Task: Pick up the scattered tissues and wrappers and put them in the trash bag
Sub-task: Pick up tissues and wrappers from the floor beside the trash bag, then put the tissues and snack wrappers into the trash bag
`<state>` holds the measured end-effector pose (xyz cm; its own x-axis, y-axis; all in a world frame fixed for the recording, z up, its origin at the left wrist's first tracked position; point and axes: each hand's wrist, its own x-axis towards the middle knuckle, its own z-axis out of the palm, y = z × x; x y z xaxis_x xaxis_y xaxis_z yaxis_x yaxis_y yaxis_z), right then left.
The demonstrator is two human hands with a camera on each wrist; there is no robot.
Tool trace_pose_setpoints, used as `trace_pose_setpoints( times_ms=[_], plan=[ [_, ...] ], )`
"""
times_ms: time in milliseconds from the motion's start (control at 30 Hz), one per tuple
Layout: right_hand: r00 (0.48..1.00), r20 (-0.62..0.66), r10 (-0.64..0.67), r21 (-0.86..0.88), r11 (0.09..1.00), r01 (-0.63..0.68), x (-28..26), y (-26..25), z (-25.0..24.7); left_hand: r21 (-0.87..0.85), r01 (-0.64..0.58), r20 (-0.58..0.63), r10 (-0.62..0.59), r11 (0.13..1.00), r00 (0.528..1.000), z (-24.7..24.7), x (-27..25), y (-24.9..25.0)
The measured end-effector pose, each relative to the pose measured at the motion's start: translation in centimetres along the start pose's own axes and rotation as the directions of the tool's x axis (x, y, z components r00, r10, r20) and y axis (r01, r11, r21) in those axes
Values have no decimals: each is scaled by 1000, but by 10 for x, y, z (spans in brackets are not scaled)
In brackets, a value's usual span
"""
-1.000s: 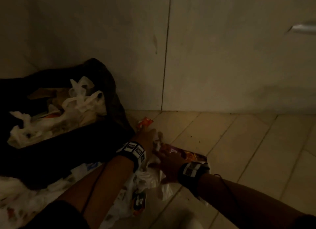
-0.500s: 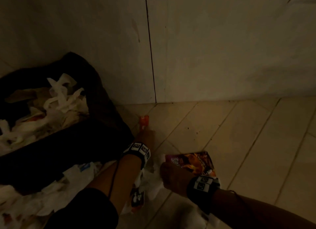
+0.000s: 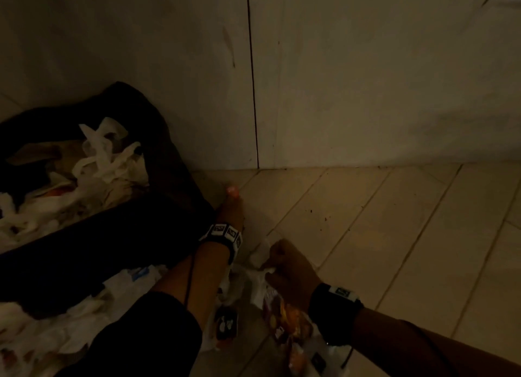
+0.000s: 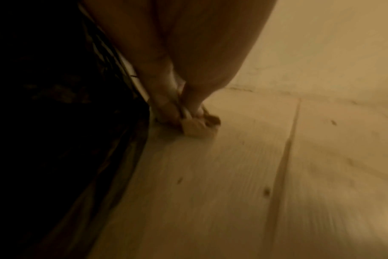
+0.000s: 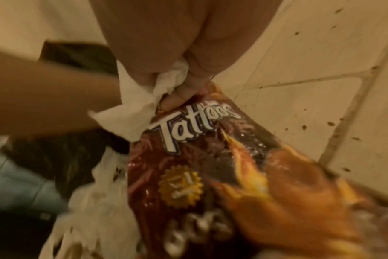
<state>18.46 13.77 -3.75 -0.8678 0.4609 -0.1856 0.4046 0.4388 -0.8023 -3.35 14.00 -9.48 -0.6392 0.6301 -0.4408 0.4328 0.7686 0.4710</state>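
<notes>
My left hand (image 3: 229, 210) reaches to the floor beside the black trash bag (image 3: 158, 162) and pinches a small orange-red wrapper (image 3: 233, 191); the left wrist view shows the fingertips (image 4: 171, 113) closed on that small wrapper (image 4: 194, 128). My right hand (image 3: 284, 266) grips a white tissue (image 3: 260, 257) together with a brown and orange snack bag (image 3: 290, 317). In the right wrist view the snack bag (image 5: 210, 157) hangs from the curled fingers (image 5: 184, 94) with the tissue (image 5: 144, 98) bunched beside it.
The trash bag lies open at left, holding white tissues and plastic (image 3: 98, 162). More tissues and wrappers (image 3: 70, 334) litter the floor near my knees, among them a small dark packet (image 3: 225, 324). A pale wall (image 3: 366, 80) rises behind. Tiled floor (image 3: 394, 235) extends right.
My right hand has lifted the snack bag off the floor and drawn it back toward me, gathering a tissue. The left hand has stretched farther forward onto the orange-red wrapper.
</notes>
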Motion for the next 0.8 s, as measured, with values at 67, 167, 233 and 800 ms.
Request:
trace_pose_setpoints(
  times_ms=[67, 167, 233, 800],
  plan=[
    [998, -43, 49, 105, 993, -45, 3, 1, -14, 72, -73, 72, 68, 995, 995, 9, 5, -7],
    [984, -166, 70, -3, 997, -71, 17, 1, -41, 113, 7, 58, -14, 994, 998, 7, -4, -8],
    [947, -315, 67, -21, 997, -78, 28, 0, -56, 139, -92, 74, 82, 986, 994, -15, -22, 0],
    [903, -402, 152, -139, 965, -224, 17, -30, -70, 87, -164, -557, 185, 983, 810, -368, -191, -43]
  ],
)
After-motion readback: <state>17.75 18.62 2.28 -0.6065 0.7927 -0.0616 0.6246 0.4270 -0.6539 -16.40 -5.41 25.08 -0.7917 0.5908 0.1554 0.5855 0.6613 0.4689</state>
